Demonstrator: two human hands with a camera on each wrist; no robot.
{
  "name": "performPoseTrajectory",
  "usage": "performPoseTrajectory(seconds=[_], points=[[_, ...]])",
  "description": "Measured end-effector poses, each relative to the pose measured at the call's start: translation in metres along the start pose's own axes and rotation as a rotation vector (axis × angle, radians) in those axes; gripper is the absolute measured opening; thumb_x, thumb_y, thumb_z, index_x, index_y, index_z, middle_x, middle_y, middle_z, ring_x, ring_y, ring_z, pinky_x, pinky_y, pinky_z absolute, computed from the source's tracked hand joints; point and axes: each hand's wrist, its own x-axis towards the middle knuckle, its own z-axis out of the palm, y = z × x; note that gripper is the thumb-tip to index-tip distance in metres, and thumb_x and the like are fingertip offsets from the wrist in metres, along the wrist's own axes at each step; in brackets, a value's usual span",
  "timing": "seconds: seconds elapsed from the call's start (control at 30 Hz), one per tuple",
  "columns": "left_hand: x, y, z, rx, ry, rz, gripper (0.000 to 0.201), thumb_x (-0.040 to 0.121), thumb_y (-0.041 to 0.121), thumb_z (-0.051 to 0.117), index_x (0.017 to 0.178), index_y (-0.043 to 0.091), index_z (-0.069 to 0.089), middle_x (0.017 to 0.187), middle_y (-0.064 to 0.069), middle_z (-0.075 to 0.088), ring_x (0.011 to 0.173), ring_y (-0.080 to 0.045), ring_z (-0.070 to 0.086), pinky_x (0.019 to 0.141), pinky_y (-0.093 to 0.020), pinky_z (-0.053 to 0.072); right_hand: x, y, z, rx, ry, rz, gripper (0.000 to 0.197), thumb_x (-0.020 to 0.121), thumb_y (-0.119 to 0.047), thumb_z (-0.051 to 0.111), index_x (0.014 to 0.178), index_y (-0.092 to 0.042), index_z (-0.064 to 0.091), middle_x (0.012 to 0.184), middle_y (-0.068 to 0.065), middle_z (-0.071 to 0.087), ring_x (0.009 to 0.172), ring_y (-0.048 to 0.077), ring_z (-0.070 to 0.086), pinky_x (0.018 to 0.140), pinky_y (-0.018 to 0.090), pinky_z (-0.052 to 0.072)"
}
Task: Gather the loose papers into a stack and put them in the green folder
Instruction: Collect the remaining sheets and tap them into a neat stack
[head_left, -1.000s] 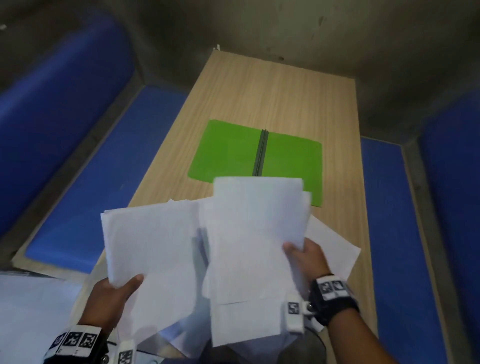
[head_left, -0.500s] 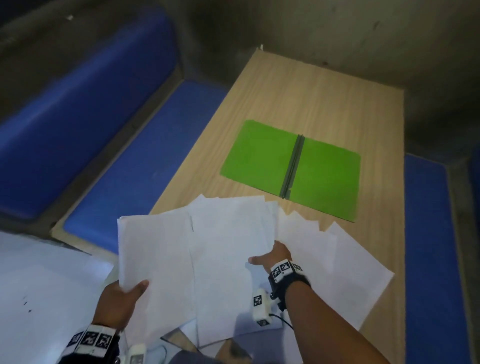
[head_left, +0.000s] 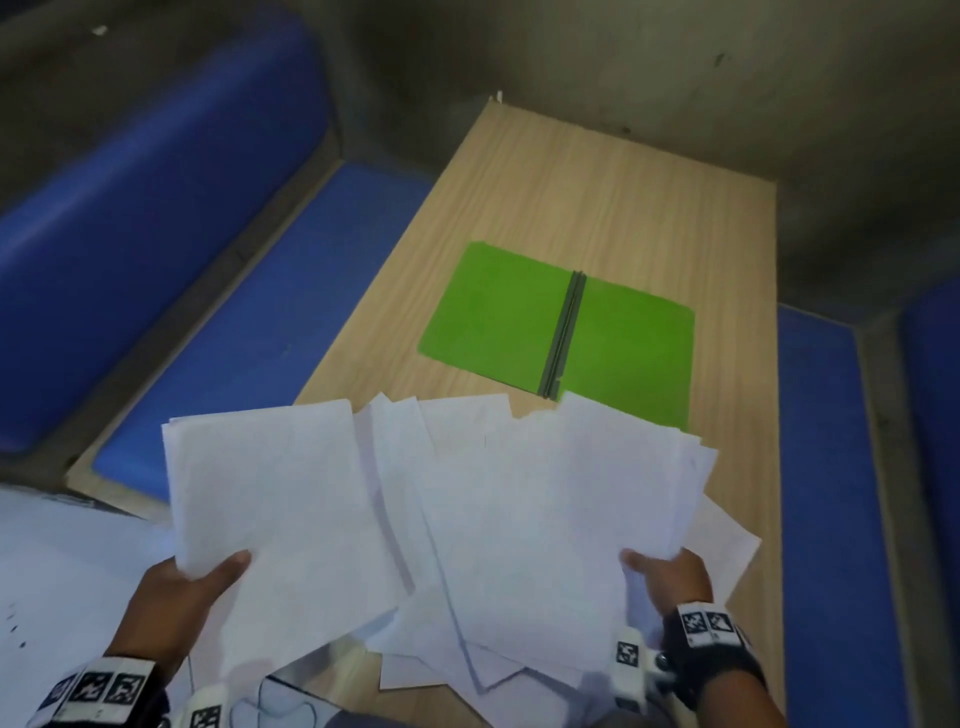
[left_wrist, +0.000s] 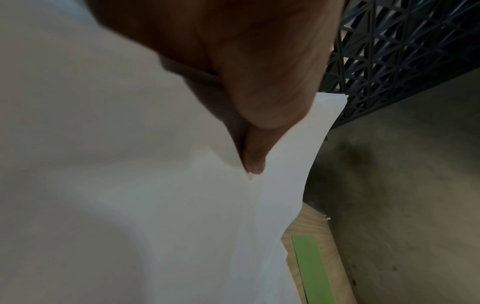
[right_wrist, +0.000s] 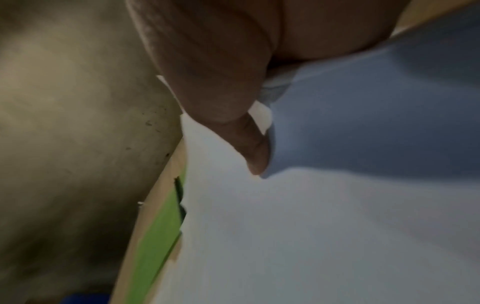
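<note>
From the head view, the left hand (head_left: 176, 597) holds a sheaf of white papers (head_left: 467, 519) by its near corner, thumb on top and fingers hidden under the sheets, while the right hand (head_left: 670, 579) grips the near right part of the same fanned spread in the same way. The green folder (head_left: 563, 332) lies open and flat on the wooden tabletop (head_left: 597, 197), just beyond the far edge of the papers, past both hands; its near right corner is covered by a sheet. Blue benches (head_left: 234, 312) run along both sides. In the left wrist view, the thumb (left_wrist: 255, 158) presses down on white paper, with a strip of the folder (left_wrist: 311, 267) showing ahead of it. In the right wrist view, which is blurred, the thumb (right_wrist: 253, 150) likewise seems to pinch the sheets, the folder (right_wrist: 158, 236) lying beyond and to the left of it.
</note>
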Motion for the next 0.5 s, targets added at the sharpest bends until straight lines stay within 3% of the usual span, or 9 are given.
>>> performPoseTrajectory(seconds=[0.1,0.2,0.27,0.33,0.43,0.5], points=[[0.001,0.001,0.014,0.058,-0.033,0.027,0.033,0.082,0.026,0.080,0.098,-0.001,0.070,0.087,-0.019,0.073,0.081,-0.033,0.067,0.077,-0.044,0.054,0.008,0.013,-0.012,-0.044,0.011,0.024,0.033,0.073,-0.002,0.079,0.102,0.006,0.064,0.101,0.022,0.067,0.083,0.026,0.057,0.079,0.030,0.045],[-0.002,0.004,0.032,0.105,-0.062,0.071,0.029,0.084,0.022,0.078,0.101,0.001,0.068,0.088,-0.017,0.069,0.079,-0.031,0.064,0.075,-0.040,0.049,0.010,0.017,-0.001,-0.042,0.024,-0.014,0.044,0.061,-0.010,0.086,0.097,-0.002,0.063,0.099,0.016,0.069,0.083,0.026,0.064,0.079,0.033,0.052],[-0.001,0.002,0.042,0.113,-0.074,0.073,0.033,0.083,0.024,0.079,0.103,0.000,0.069,0.087,-0.018,0.070,0.079,-0.031,0.065,0.076,-0.040,0.050,0.006,0.012,0.008,-0.004,-0.005,-0.036,0.055,0.057,-0.012,0.089,0.103,-0.002,0.060,0.094,0.013,0.069,0.080,0.026,0.066,0.070,0.029,0.053],[0.002,-0.002,0.049,0.127,-0.079,0.067,0.036,0.082,0.027,0.080,0.102,-0.001,0.071,0.086,-0.019,0.072,0.079,-0.031,0.067,0.077,-0.042,0.052,0.004,0.009,0.017,0.038,-0.029,-0.048,0.045,0.061,-0.005,0.087,0.099,-0.002,0.062,0.088,0.009,0.068,0.075,0.022,0.065,0.060,0.020,0.052],[0.002,-0.005,0.056,0.149,-0.091,0.068,0.035,0.081,0.030,0.080,0.102,0.002,0.073,0.088,-0.019,0.076,0.080,-0.032,0.070,0.081,-0.045,0.055,-0.006,0.004,0.024,-0.028,-0.098,-0.035,0.032,0.066,-0.003,0.084,0.093,-0.004,0.066,0.091,0.010,0.069,0.081,0.026,0.065,0.074,0.024,0.051],[0.000,-0.005,0.058,0.158,-0.106,0.077,0.034,0.081,0.030,0.080,0.101,0.004,0.073,0.086,-0.016,0.077,0.080,-0.031,0.071,0.082,-0.047,0.056,-0.008,0.004,0.022,-0.032,-0.098,-0.042,0.028,0.069,-0.002,0.082,0.092,-0.003,0.065,0.091,0.012,0.068,0.082,0.027,0.063,0.076,0.027,0.048]])
